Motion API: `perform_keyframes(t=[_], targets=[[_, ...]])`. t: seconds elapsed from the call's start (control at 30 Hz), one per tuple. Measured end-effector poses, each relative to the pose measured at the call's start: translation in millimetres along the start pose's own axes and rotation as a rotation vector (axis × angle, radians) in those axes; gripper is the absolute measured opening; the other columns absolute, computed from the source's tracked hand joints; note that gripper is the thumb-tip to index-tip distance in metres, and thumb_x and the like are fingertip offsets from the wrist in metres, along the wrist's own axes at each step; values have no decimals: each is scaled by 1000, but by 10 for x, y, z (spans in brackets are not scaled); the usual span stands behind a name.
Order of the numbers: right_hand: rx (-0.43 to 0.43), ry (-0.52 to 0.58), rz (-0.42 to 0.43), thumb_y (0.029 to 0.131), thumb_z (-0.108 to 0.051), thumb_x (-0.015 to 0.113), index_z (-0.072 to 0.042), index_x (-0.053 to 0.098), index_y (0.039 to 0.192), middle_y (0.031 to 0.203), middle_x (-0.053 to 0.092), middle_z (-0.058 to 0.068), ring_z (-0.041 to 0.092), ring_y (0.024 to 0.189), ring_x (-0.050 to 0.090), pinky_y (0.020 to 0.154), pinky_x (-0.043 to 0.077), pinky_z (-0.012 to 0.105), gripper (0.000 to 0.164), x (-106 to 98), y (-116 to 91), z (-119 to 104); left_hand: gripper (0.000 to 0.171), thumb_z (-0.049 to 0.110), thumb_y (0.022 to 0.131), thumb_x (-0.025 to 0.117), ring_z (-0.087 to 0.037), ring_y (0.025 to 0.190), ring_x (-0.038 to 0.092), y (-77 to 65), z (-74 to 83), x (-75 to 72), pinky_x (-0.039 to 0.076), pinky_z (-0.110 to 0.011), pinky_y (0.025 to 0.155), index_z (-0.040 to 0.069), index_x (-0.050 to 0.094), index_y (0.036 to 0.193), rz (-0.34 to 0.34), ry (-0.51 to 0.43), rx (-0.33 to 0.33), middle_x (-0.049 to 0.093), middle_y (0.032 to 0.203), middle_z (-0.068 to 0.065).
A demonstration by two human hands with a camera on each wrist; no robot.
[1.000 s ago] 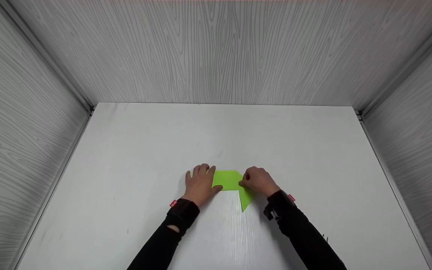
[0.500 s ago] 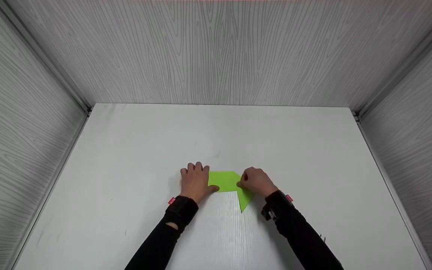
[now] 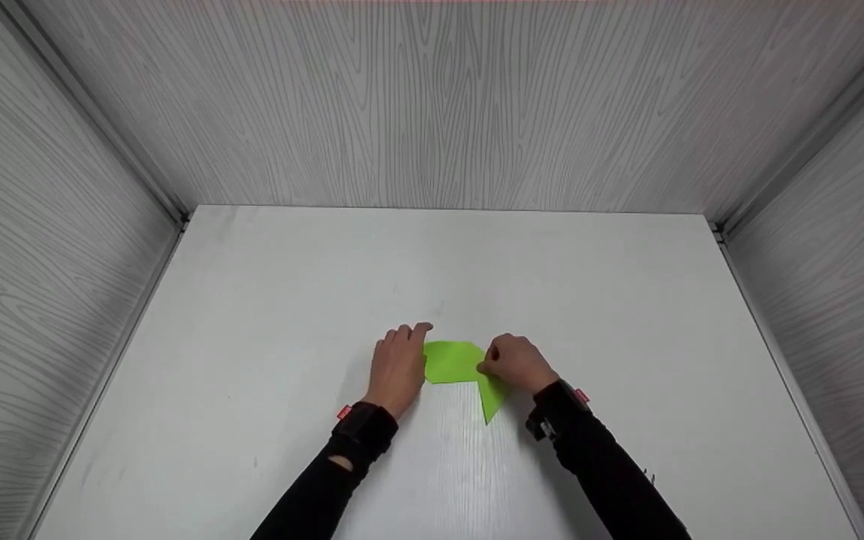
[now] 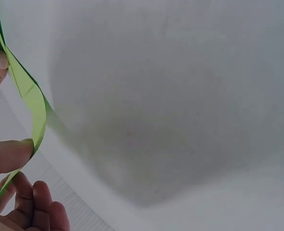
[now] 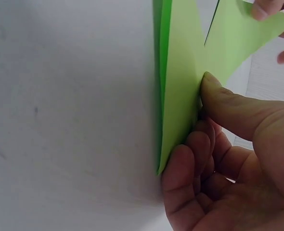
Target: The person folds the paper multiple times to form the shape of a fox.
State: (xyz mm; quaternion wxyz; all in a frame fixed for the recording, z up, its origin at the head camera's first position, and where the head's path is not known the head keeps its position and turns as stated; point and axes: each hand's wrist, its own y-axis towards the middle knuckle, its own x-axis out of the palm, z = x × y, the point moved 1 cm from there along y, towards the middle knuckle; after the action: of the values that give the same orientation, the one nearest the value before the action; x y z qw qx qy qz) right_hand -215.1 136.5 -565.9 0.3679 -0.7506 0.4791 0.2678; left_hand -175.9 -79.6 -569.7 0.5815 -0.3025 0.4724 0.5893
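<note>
A folded sheet of bright green paper [image 3: 451, 361] is between my two hands at the front middle of the table in the head view. It has a broad band to the left and a pointed flap [image 3: 490, 397] that hangs toward me on the right. My left hand [image 3: 396, 367] pinches the left end; the left wrist view shows the thumb [image 4: 9, 155] on one face and the band bowed. With thumb and curled fingers, my right hand [image 3: 518, 364] grips the paper where flap and band meet. Layered folds [image 5: 164, 72] show along the flap's edge in the right wrist view.
The white tabletop [image 3: 289, 285] spreads around the paper. Grey wood-grain panels stand at the back [image 3: 432, 105], the left [image 3: 42, 247] and the right [image 3: 837, 262]. A small dark mark [image 3: 651, 478] lies beside the right sleeve.
My left hand first slid left along the band with its thumb on top, then came back right and turned, pinching the end. My right hand has kept its grip in place.
</note>
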Motion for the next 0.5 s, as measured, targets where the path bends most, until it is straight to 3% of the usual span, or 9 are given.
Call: perform_keyframes(t=[0.2, 0.3, 0.5], targets=[[-1, 7, 1, 93, -18, 77, -1, 71, 90, 88, 71, 9, 14, 70, 53, 62, 40, 24, 19, 5, 9, 0, 43, -1, 98, 66, -18, 83, 60, -67, 119, 8, 56, -35, 75, 7, 59, 140, -50, -198, -23, 65, 98, -8], [-1, 2, 4, 93, -18, 77, -1, 71, 90, 87, 71, 9, 14, 70, 52, 62, 39, 24, 18, 7, 8, -10, 39, 0, 99, 65, -17, 87, 61, -98, 172, 12, 56, -37, 78, 6, 61, 138, -76, -278, -41, 65, 102, -8], [-17, -5, 4, 92, -17, 77, -2, 70, 90, 88, 70, 9, 14, 70, 52, 63, 39, 25, 17, 4, -5, -14, 25, 3, 101, 65, -24, 102, 69, -141, 210, 38, 58, -40, 88, 2, 68, 126, -73, -338, -31, 68, 115, -11]])
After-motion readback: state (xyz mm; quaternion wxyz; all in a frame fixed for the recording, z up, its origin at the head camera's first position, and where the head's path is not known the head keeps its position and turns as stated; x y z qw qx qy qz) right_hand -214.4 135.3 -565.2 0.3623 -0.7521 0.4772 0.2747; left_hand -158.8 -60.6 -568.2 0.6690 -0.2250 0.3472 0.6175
